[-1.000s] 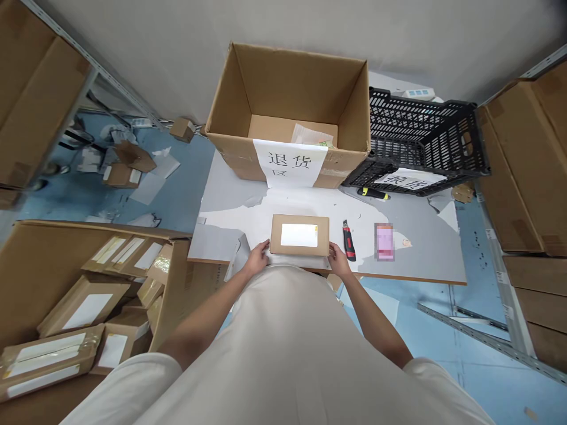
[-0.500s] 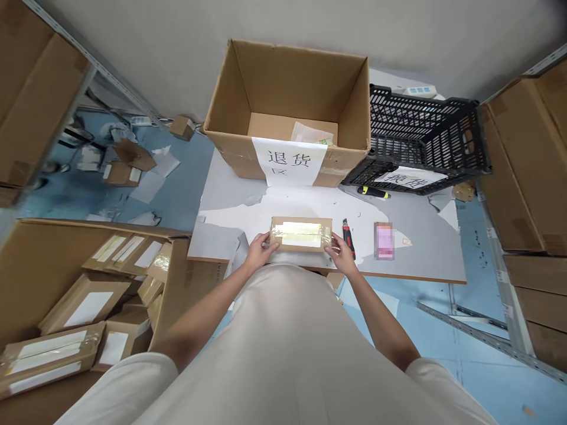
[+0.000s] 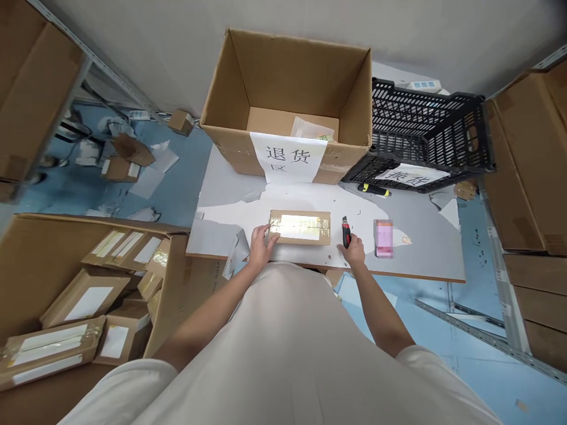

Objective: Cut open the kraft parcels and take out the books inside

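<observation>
A small taped cardboard box [image 3: 299, 227] with a white label lies on the table. My left hand [image 3: 261, 245] grips its left end, thumb at the front and fingers at the side. To the right of the box, my right hand [image 3: 353, 251] is closed around the lower handle of a red and black box cutter [image 3: 346, 230], which points away from me on the table. Just right of that hand lies a phone-like pink item [image 3: 384, 239], blurred out.
A large open carton [image 3: 234, 150] with a paper sign stands at the back, a plastic packet inside. Beside it are a black crate [image 3: 460, 171] and a yellow-black cutter [image 3: 374, 190]. Lower left, a big carton [image 3: 177, 283] holds several parcels. Shelves flank both sides.
My right hand has let go of the box's right end and moved right onto the box cutter. My left hand stays at the box's left end.
</observation>
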### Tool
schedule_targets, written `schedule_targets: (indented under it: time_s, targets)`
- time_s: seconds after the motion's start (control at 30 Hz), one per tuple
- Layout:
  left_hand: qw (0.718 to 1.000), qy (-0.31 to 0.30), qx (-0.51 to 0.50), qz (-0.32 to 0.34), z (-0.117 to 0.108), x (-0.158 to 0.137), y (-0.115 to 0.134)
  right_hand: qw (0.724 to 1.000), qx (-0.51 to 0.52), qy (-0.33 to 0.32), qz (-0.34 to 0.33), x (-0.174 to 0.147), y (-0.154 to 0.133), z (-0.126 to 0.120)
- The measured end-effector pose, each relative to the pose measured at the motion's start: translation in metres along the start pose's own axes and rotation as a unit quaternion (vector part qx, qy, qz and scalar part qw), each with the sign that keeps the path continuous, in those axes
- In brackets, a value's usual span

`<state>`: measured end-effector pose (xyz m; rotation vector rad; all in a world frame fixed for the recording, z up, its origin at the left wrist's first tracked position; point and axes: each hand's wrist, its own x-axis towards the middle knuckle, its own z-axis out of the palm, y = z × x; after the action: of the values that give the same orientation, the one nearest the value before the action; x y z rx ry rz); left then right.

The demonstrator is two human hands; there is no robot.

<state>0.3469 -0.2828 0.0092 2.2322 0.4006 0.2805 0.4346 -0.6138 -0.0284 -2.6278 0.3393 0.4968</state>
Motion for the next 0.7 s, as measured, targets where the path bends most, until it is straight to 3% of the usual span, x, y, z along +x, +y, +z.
schedule_targets:
  time_s: [0.07, 0.17, 0.23, 0.3, 0.37, 0.43, 0.5, 0.6, 0.7]
  targets:
    - [0.997, -0.003, 0.048, 0.062, -0.002, -0.001, 0.006, 0.999, -0.018, -0.028, 0.003, 0.007, 0.005, -0.001]
    - [0.976, -0.104, 0.071, 0.178, -0.003, -0.003, 0.011, 0.999, -0.005, -0.036, -0.017, 0.014, 0.000, -0.010]
    - [0.958, -0.166, 0.065, 0.223, 0.000, -0.005, 0.011, 0.997, 0.033, -0.011, -0.072, 0.014, -0.013, -0.024]
    - [0.956, -0.178, 0.055, 0.228, 0.004, -0.007, 0.010, 0.983, 0.077, 0.021, -0.166, 0.008, -0.037, -0.043]
    - [0.960, -0.171, 0.040, 0.220, 0.007, -0.009, 0.008, 0.958, 0.084, 0.016, -0.275, -0.004, -0.070, -0.061]
    - [0.962, -0.163, 0.033, 0.215, 0.010, -0.010, 0.006, 0.917, 0.029, -0.058, -0.393, -0.018, -0.106, -0.073]
    - [0.963, -0.156, 0.040, 0.217, 0.011, -0.010, 0.005, 0.858, -0.068, -0.155, -0.485, -0.029, -0.140, -0.078]
    - [0.960, -0.149, 0.056, 0.230, 0.012, -0.009, 0.006, 0.793, -0.205, -0.225, -0.529, -0.033, -0.175, -0.074]
    - [0.961, -0.145, 0.051, 0.232, 0.012, -0.009, 0.006, 0.763, -0.264, -0.227, -0.544, -0.028, -0.187, -0.066]
